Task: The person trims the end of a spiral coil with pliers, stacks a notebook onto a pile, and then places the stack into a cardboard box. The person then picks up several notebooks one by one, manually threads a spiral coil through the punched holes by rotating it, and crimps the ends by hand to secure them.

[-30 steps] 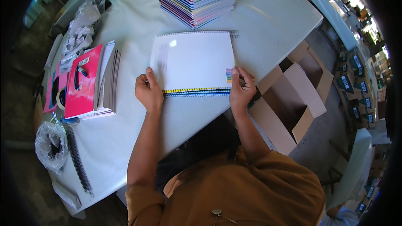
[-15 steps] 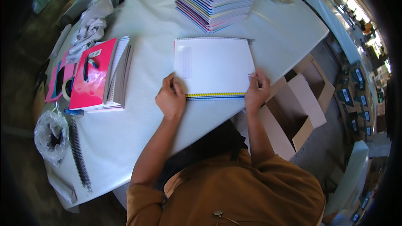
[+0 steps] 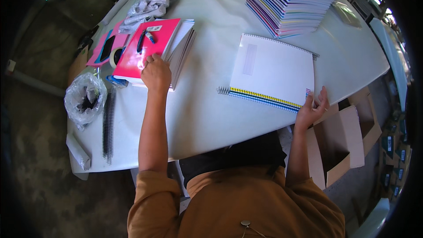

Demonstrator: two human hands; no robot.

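White table (image 3: 207, 110): left hand (image 3: 155, 73) flat on pink cover (image 3: 147, 48), right hand (image 3: 312, 109) seemingly pinching notebook (image 3: 273, 72) (fingertips hidden).

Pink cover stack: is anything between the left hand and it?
Nothing visible: the left hand already rests on the pink cover stack. Two pens lie farther up the cover, clear of the fingers.

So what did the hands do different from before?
The left hand let go of the white spiral notebook and reached left to the pink-covered stack, where it now rests. The right hand stayed at the notebook's near right corner, and the tall notebook pile stayed put.
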